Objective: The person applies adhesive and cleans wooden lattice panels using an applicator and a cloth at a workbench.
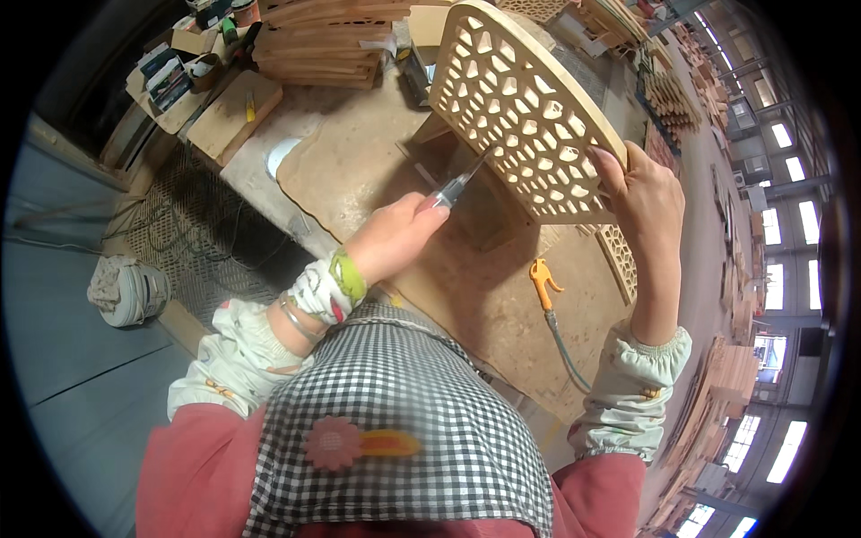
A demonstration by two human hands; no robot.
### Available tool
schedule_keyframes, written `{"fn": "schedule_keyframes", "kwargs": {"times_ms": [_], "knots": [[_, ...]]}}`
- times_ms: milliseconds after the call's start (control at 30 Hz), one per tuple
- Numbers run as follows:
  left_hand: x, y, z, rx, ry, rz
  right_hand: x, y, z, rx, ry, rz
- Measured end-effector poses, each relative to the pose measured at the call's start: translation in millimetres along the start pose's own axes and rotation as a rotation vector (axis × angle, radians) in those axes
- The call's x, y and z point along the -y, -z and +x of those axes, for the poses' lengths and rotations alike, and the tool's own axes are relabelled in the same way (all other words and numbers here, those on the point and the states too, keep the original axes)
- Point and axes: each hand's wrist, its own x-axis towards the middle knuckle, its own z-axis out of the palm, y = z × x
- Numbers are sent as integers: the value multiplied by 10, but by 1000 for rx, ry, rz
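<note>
My left hand (399,235) is closed around a slim hand tool (455,190) with a dark grey handle and a thin metal shaft. The shaft's tip reaches the holes of a pale wooden lattice panel (529,117); whether it touches the wood I cannot tell. My right hand (653,193) grips the panel's right edge, thumb on the face turned to me and fingers behind. The panel is tilted up above the brown-topped workbench (359,170). In front of it lies an orange air blow gun (543,280) with a hose.
Another lattice piece (619,255) lies by my right wrist. At the back left are stacked brown wooden pieces (314,45), an open box (166,85) and a board (235,117) with a yellow knife. A white bucket (134,291) stands on the left.
</note>
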Motion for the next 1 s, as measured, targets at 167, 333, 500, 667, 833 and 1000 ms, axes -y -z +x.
{"fn": "schedule_keyframes", "kwargs": {"times_ms": [167, 333, 500, 667, 833, 1000], "knots": [[-162, 31, -28, 29, 31, 9, -22, -4, 3, -1, 14, 2], [-238, -37, 196, 53, -2, -46, 27, 57, -28, 0, 8, 3], [-265, 0, 262, 155, 88, -141, 2, 24, -29, -23, 10, 12], [-52, 133, 24, 184, 30, -238, -84, 6, 62, -6, -22, 24], [134, 192, -217, -50, -162, -34, -429, 67, 451, 220, -340, 318], [-140, 139, -375, -263, -332, 256, -1557, -658, 627, 319, -742, 710]]}}
